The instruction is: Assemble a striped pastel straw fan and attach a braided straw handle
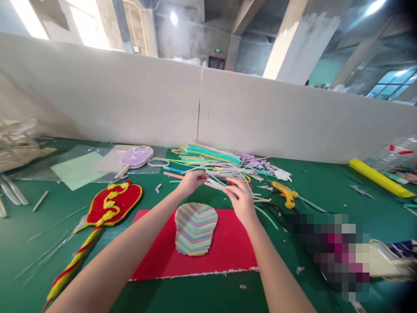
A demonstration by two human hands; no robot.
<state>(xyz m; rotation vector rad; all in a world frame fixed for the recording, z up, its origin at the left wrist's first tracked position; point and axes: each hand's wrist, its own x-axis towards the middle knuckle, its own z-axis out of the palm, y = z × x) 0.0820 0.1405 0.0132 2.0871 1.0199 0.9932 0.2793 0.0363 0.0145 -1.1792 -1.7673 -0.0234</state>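
And here pale strips (215, 184) are held up between two hands over the green worktop (276, 278), just on the near side of the loose pile (211, 154). One end is pinched by the fingers of the left hand (193, 181), closed on it; the other is gripped by the closed fingers of the right hand (243, 201). Below, a striped panel (196, 228) is laid flat on a red sheet (231, 243), whose near edge is frayed white. To the left, a red fan (115, 202) is seen with its yellow-wound handle, a purple fan (137, 156) beyond it. At the right, a yellow glue gun (286, 193) is spotted among scraps. The worktop is bounded at the back by a pale partition (130, 95), jointed near the middle. Above it, concrete columns (289, 43), bright lamps (173, 18) and a green exit sign (217, 50) are glimpsed.
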